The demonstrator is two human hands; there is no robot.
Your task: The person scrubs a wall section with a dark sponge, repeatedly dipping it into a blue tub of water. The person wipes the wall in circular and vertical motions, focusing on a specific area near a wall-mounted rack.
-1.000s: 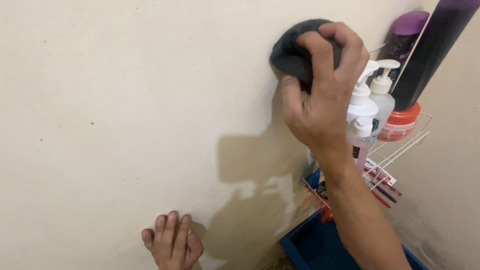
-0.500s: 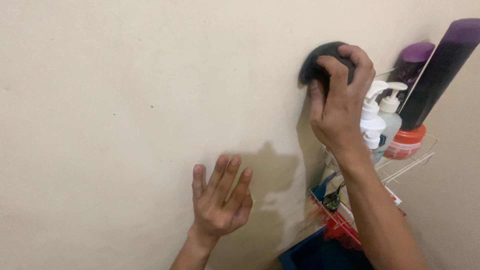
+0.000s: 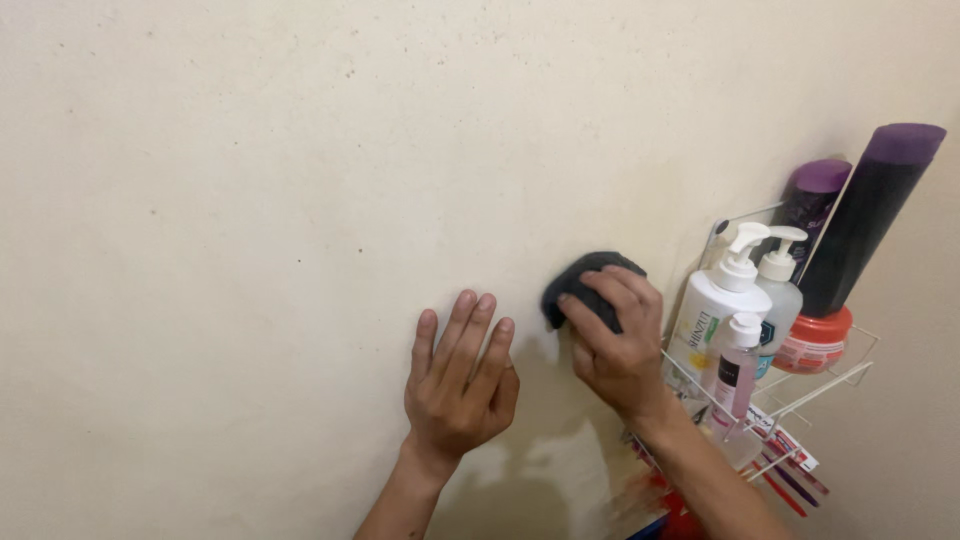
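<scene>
Dark grey cloth [image 3: 578,285] is pressed to the cream wall [image 3: 250,200], bunched under the right hand [image 3: 612,340], whose fingers curl closed around it. Left hand [image 3: 458,385] lies flat on the wall just beside, fingers spread open. Pump bottles [image 3: 722,300] stand in a white wire rack [image 3: 820,385] in the wall's right corner.

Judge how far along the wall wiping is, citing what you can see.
Done: hard to tell; the cream painted wall shows no clear wiped patch. In hand: the right hand presses a dark grey cloth pad to the wall beside the white wire rack of bottles, while the left hand rests flat on the wall. Left: small dark specks dot the upper wall, well above the pad.
</scene>
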